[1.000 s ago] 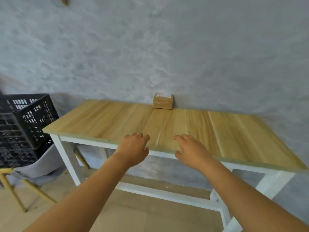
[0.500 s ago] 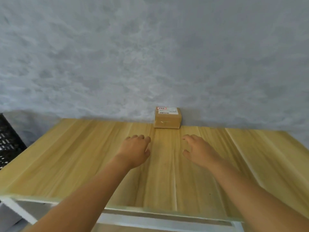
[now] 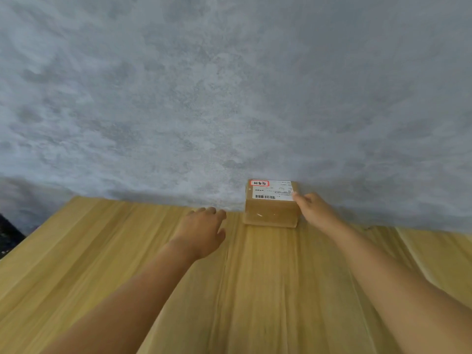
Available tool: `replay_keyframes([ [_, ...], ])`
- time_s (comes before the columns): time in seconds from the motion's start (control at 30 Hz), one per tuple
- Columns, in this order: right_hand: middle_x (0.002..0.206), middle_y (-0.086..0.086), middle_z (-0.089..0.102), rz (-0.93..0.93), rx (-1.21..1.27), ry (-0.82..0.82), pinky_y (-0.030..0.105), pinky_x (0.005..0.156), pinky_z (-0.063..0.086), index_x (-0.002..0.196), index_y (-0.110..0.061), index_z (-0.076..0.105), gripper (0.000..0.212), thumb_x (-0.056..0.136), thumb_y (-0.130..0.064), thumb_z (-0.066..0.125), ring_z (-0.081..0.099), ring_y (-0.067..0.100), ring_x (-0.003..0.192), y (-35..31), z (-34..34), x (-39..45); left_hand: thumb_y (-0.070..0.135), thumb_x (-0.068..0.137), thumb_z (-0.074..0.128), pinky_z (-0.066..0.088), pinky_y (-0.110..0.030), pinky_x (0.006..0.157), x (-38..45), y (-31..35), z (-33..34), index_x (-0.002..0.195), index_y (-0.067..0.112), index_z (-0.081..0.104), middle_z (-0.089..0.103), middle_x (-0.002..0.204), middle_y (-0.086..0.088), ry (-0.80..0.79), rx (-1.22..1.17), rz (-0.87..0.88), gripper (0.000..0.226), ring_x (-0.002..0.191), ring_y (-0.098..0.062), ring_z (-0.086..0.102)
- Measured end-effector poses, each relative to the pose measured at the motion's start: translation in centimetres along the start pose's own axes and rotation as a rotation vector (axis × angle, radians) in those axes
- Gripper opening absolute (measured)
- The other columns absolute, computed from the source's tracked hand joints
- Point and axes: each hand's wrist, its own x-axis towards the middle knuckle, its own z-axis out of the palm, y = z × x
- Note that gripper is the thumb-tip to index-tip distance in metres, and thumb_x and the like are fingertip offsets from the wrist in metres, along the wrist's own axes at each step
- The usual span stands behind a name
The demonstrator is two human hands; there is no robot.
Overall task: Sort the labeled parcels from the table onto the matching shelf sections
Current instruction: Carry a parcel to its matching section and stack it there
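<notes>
Fingers (image 3: 297,198) of your right hand (image 3: 315,212) are resting on the top right corner of the box (image 3: 270,213). They touch it but aren't curled around it yet, so no real grip. Your left hand (image 3: 201,232) hovers relaxed over the counter (image 3: 102,251), fingers loosely together, just beside the box's left side but apart from it. I'd guess it's lined up for a two-handed pickup. That parcel sits at the far edge of the counter, tight against the grey wall (image 3: 229,85), label (image 3: 272,190) facing up, which is handy for reading it. From the head view no shelf is visible, so can't tell which section matches.
</notes>
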Motion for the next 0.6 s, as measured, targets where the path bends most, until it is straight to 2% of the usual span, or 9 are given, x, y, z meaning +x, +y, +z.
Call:
replay_keyframes([
  [0.1,0.126,0.012,0.063,0.063,0.071,-0.075,0.038,0.101,0.045,0.128,-0.010,0.060,0.075,0.091,-0.072,0.039,0.059,0.029,0.117,-0.6,0.6,2.3,0.041,0.098,0.044,0.046,-0.036,0.091,1.5,-0.6,0.5,0.133,0.022,0.050,0.060,0.122,-0.001,0.009,-0.023,0.001,0.040,0.113,-0.022,0.057],
  [0.2,0.131,0.006,0.062,0.159,0.184,-0.151,0.039,0.105,0.043,0.134,-0.014,0.057,0.081,0.085,-0.077,0.043,0.058,0.026,0.119,-0.7,1.3,3.3,0.040,0.097,0.044,0.045,-0.035,0.088,2.7,-1.0,1.1,0.131,0.022,0.051,0.061,0.119,-0.001,-0.003,-0.037,0.009,0.039,0.111,-0.022,0.058],
  [0.27,0.132,0.004,0.062,0.195,0.223,-0.170,0.038,0.106,0.043,0.133,-0.016,0.058,0.078,0.084,-0.075,0.049,0.059,0.024,0.118,-0.5,1.5,3.7,0.040,0.097,0.044,0.044,-0.035,0.088,3.4,-1.3,1.3,0.130,0.022,0.051,0.061,0.117,0.000,-0.010,-0.038,0.016,0.038,0.110,-0.022,0.058],
  [0.33,0.127,0.002,0.064,0.194,0.271,-0.182,0.037,0.101,0.047,0.131,-0.017,0.059,0.070,0.084,-0.070,0.056,0.062,0.020,0.112,-0.3,1.6,3.7,0.040,0.097,0.044,0.044,-0.035,0.088,3.8,-1.7,1.6,0.129,0.023,0.051,0.060,0.116,0.001,-0.018,-0.043,0.017,0.037,0.109,-0.022,0.058],
  [0.4,0.123,-0.001,0.065,0.170,0.344,-0.180,0.030,0.082,0.049,0.131,-0.017,0.056,0.067,0.084,-0.064,0.062,0.062,0.013,0.103,-0.3,1.7,3.3,0.040,0.097,0.044,0.045,-0.035,0.090,4.0,-1.9,1.8,0.130,0.024,0.050,0.061,0.117,0.001,-0.027,-0.050,0.023,0.037,0.110,-0.022,0.057],
  [0.47,0.118,-0.003,0.067,0.145,0.463,-0.160,0.026,0.072,0.047,0.135,-0.017,0.049,0.067,0.084,-0.056,0.068,0.063,0.010,0.100,-0.5,1.8,2.5,0.040,0.097,0.044,0.046,-0.036,0.091,3.9,-2.1,1.9,0.130,0.024,0.050,0.061,0.118,0.001,-0.034,-0.052,0.036,0.038,0.111,-0.022,0.057],
  [0.53,0.115,-0.003,0.069,0.131,0.572,-0.149,0.031,0.074,0.053,0.140,-0.020,0.043,0.069,0.083,-0.046,0.074,0.067,0.013,0.101,-0.9,1.8,1.5,0.040,0.097,0.043,0.046,-0.037,0.093,3.8,-2.2,1.7,0.131,0.024,0.050,0.060,0.119,0.000,-0.038,-0.052,0.055,0.039,0.112,-0.022,0.057],
  [0.6,0.118,-0.001,0.069,0.123,0.598,-0.133,0.041,0.086,0.054,0.142,-0.026,0.038,0.075,0.080,-0.040,0.079,0.066,0.018,0.106,-1.1,1.7,0.2,0.040,0.097,0.043,0.045,-0.037,0.095,3.6,-2.4,1.3,0.132,0.024,0.050,0.060,0.119,0.001,-0.027,-0.049,0.084,0.039,0.113,-0.022,0.056],
])
